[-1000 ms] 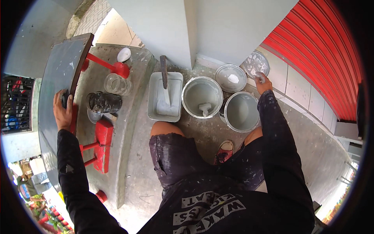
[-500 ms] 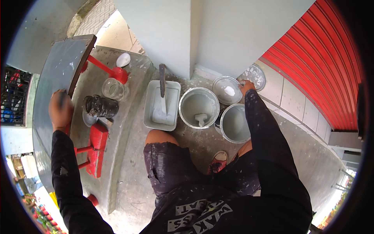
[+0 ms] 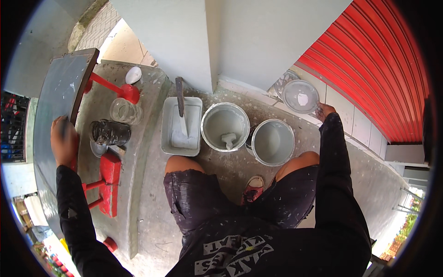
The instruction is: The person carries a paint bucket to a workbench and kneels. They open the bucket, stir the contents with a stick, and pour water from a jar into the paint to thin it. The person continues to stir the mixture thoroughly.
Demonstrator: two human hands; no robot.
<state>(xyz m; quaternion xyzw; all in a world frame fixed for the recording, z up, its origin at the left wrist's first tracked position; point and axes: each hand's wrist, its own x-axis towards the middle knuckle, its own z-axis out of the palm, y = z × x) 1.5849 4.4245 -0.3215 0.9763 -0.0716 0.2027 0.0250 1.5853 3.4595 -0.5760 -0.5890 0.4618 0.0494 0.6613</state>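
Observation:
My right hand pinches the near edge of a round grey lid that has a white patch. The lid partly covers another paint-spotted lid by the wall. My left hand is at the grey tabletop's edge, its fingers closed around a blurred dark thing. Two buckets stand before my knees: the middle bucket contains pale grey paint and a paint-coated lump, while the right bucket is grey inside. A paint tray stands left of them, with a long dark-handled blade lying across it.
Beneath the table's side are a paint-smeared black container, a clear plastic tub, a white bowl and a red stool. A raised concrete step runs along my left. Beyond are a pale pillar and a red shutter.
My right hand has moved the white-patched lid right, away from the buckets and toward the wall tiles. My left hand stays at the table edge, while the whole view has shifted slightly.

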